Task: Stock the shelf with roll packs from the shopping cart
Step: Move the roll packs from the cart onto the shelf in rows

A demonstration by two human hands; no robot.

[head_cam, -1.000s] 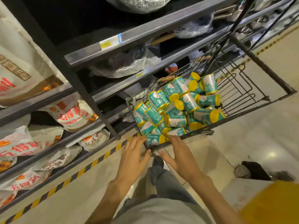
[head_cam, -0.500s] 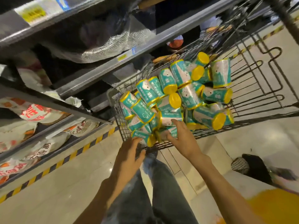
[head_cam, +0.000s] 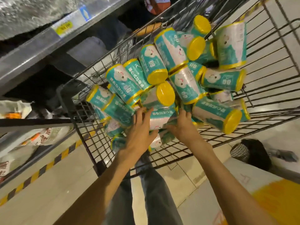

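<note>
A black wire shopping cart point(head_cam: 267, 88) fills the middle of the view, piled with several teal roll packs with yellow ends point(head_cam: 164, 96). Both my hands are inside its near end. My left hand point(head_cam: 139, 127) and my right hand point(head_cam: 181, 125) grip one teal roll pack point(head_cam: 162, 116) from its two sides, fingers curled round it. Other packs lie under and around it, partly hidden by my hands. The metal shelf point(head_cam: 32, 51) stands to the left of the cart.
Shelf levels at the left hold white bags with red print point(head_cam: 43, 137) and plastic-wrapped goods. A yellow-black stripe point(head_cam: 48, 166) runs along the floor at the shelf base. A dark bag point(head_cam: 254, 153) lies on the floor right of the cart. My legs stand below.
I have leaned closer to the cart. Both hands moved forward from the cart's near rim into the pile and closed on one roll pack.
</note>
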